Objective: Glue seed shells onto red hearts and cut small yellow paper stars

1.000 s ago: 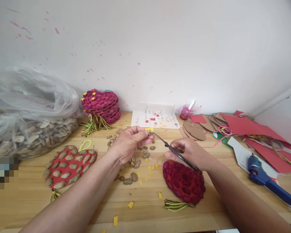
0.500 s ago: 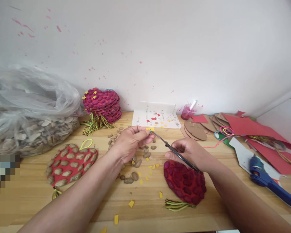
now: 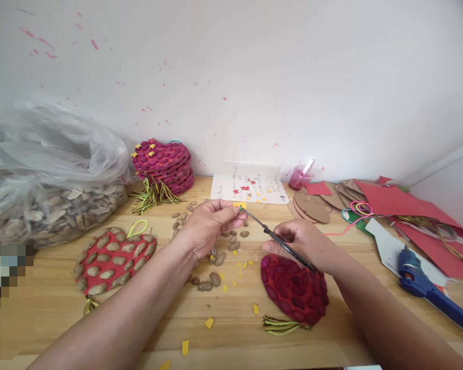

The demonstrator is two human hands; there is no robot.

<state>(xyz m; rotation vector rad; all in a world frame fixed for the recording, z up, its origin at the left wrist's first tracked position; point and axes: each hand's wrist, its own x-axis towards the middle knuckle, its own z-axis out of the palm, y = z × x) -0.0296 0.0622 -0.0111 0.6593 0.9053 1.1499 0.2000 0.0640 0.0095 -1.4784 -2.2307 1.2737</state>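
Between the thumb and fingers of my left hand [image 3: 218, 223] is a small yellow piece of paper or felt [image 3: 239, 205], partly hidden by the fingertips. My right hand [image 3: 299, 241] is closed round a slim dark tool [image 3: 280, 240] that looks like scissors, its tip touching the yellow piece. Whether the blades are apart cannot be made out. Below my right hand lies a red heart covered in purple-painted peanut shells [image 3: 293, 290], with a yellow-green yarn tassel [image 3: 285, 325]. Yellow scraps [image 3: 209, 323] and loose peanut shells [image 3: 205, 286] are scattered beneath and near my left hand.
A peanut-covered red heart [image 3: 118, 260] lies left, near a plastic bag of shells [image 3: 54, 205]. Decorated hearts [image 3: 162, 159] are stacked behind. Paper with stars [image 3: 231, 180], a cup [image 3: 299, 180], cardboard pieces [image 3: 312, 205], red sheets [image 3: 393, 198] and a blue glue gun [image 3: 416, 285] line the back and right.
Almost nothing differs. The view has shifted very slightly, while both hands, the tool and the yellow piece keep their places.
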